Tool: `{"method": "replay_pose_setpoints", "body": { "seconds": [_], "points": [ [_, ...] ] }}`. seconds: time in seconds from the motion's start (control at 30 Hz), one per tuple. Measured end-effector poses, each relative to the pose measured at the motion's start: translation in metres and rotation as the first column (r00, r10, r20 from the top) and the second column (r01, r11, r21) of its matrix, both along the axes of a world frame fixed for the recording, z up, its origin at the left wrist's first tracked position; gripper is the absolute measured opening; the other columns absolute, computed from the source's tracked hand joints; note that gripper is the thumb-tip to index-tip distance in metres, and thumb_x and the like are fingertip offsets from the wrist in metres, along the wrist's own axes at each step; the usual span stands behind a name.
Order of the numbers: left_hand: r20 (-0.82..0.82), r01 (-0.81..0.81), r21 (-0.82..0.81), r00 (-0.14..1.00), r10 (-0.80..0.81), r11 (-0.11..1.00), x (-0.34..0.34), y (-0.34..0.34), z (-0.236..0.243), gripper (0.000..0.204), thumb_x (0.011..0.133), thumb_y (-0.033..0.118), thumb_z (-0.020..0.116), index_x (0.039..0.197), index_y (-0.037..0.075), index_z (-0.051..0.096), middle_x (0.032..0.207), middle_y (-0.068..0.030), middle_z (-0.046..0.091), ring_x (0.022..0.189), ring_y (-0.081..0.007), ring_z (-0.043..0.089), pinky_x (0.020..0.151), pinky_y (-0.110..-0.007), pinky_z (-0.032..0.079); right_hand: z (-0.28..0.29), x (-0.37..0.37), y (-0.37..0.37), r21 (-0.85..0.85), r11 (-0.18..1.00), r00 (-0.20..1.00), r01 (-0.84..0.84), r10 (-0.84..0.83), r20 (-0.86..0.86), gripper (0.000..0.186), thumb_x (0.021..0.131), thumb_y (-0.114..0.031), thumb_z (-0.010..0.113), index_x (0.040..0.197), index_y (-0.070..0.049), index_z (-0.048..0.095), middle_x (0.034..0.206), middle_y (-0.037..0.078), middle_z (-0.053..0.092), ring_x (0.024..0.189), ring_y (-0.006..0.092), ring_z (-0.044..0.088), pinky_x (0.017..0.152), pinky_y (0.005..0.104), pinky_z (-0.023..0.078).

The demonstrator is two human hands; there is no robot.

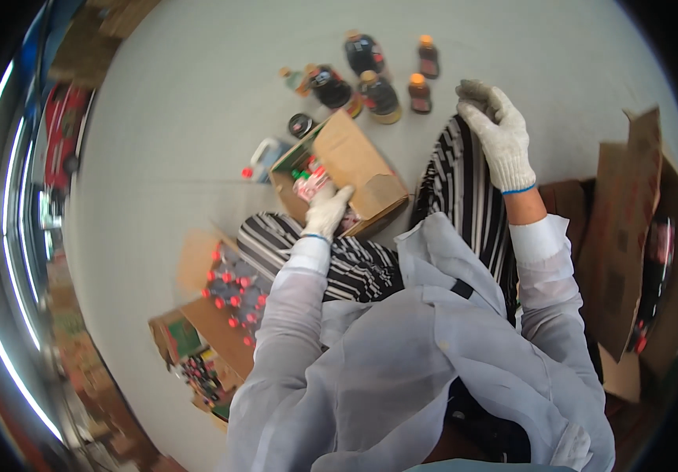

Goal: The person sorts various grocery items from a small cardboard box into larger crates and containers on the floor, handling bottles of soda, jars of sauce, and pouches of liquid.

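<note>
An opened cardboard box [370, 185] stands on the floor in front of my knees, with one flap raised. My left hand [327, 211], in a white knit glove, reaches into it, fingers closed round a red-and-white packaged item [312, 182]; blur hides its exact kind. Green caps [299, 174] show beside that item. My right hand [502, 140], gloved the same way, is raised over my right knee with nothing in it, its thumb apart from its bent fingers. Just beyond it are two small dark bottles with orange caps [420, 94].
Several larger dark bottles [380, 98] stand past the box. A pale jug with a red cap [266, 157] is at its left. On my left are a carton of red-capped bottles [235, 293] and a box of small items [202, 376]. A tall open carton [618, 244] stands at right.
</note>
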State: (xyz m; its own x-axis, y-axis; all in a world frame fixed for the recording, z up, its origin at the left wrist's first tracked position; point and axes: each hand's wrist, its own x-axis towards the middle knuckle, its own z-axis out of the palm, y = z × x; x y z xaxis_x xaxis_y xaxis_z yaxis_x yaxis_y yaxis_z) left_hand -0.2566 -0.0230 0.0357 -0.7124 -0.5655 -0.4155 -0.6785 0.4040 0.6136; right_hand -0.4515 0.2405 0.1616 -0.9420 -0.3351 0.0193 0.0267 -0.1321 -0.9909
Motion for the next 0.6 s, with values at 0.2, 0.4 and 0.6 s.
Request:
{"method": "replay_pose_setpoints", "body": {
  "seconds": [0.2, 0.4, 0.6],
  "points": [
    [-0.079, -0.027, 0.004, 0.996, 0.028, 1.0, -0.001, 0.047, 0.019, 0.038, 0.085, 0.031, 0.061, 0.103, -0.003, 0.063, 0.081, -0.0126, 0.067, 0.076, -0.0139, 0.064, 0.068, -0.028, 0.049, -0.097, 0.036, -0.075, 0.539, 0.812, 0.932, -0.224, 0.34, -0.124, 0.064, 0.076, -0.024, 0.071, 0.13, 0.001, 0.049, 0.122, 0.019, 0.06, 0.113, 0.0298, 0.058, 0.099, 0.0352, 0.042],
    [-0.343, -0.301, 0.626, 0.723, 0.6, 0.72, 0.048, 0.08, 0.009, 0.026, 0.092, 0.013, 0.058, 0.112, -0.003, 0.06, 0.094, -0.0116, 0.066, 0.075, -0.0174, 0.064, 0.071, -0.029, 0.054, -0.151, 0.079, -0.084, 0.723, 0.543, 0.893, -0.427, 0.381, 0.241, 0.096, 0.064, -0.043, 0.078, 0.14, -0.002, 0.035, 0.123, 0.026, 0.057, 0.115, 0.0365, 0.057, 0.097, 0.0387, 0.044],
    [0.125, -0.384, 0.916, 0.547, 0.828, 0.115, 0.084, 0.12, 0.0, 0.056, 0.087, 0.038, 0.066, 0.123, -0.001, 0.048, 0.114, -0.0183, 0.053, 0.09, -0.0307, 0.061, 0.07, -0.041, 0.057, -0.165, 0.079, -0.092, 0.528, 0.597, 0.784, -0.605, 0.331, 0.525, 0.095, 0.062, -0.044, 0.081, 0.138, -0.004, 0.04, 0.111, 0.015, 0.063, 0.093, 0.0257, 0.063, 0.074, 0.036, 0.052]
  ]
}}
